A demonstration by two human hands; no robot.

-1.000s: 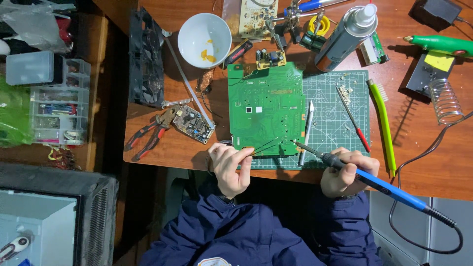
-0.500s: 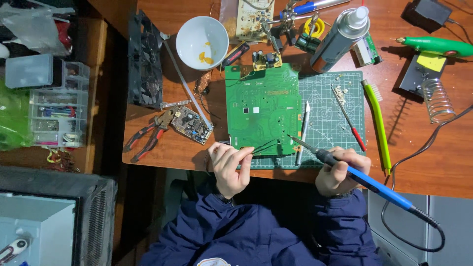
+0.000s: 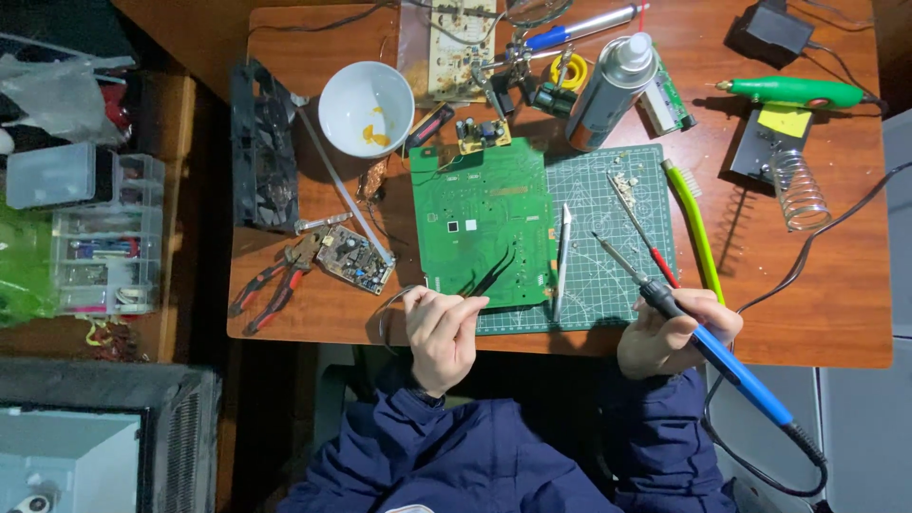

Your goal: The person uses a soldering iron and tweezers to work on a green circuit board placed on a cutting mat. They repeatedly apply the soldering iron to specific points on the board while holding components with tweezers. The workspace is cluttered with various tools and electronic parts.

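A large green circuit board [image 3: 480, 214] lies on a green cutting mat [image 3: 608, 285] on the wooden table [image 3: 826, 304]. My left hand [image 3: 440, 328] grips black tweezers [image 3: 494, 277] whose tips rest on the board's near edge. My right hand [image 3: 670, 334] holds a blue-handled soldering iron [image 3: 708, 344]; its metal tip points up-left over the mat, right of the board and clear of it. Both hands sit at the table's near edge.
A white bowl [image 3: 365, 106], spray can [image 3: 613, 85], small circuit boards [image 3: 355, 258], red pliers [image 3: 271, 285], a black fan [image 3: 261, 147], a coil iron stand [image 3: 798, 185], a green brush [image 3: 695, 228] and a red-handled tool [image 3: 641, 228] surround the mat. Parts drawers [image 3: 100, 237] stand at left.
The soldering iron's tip has drawn back to the right, off the board's edge and over the mat. My left hand with the tweezers stays at the board's near edge.
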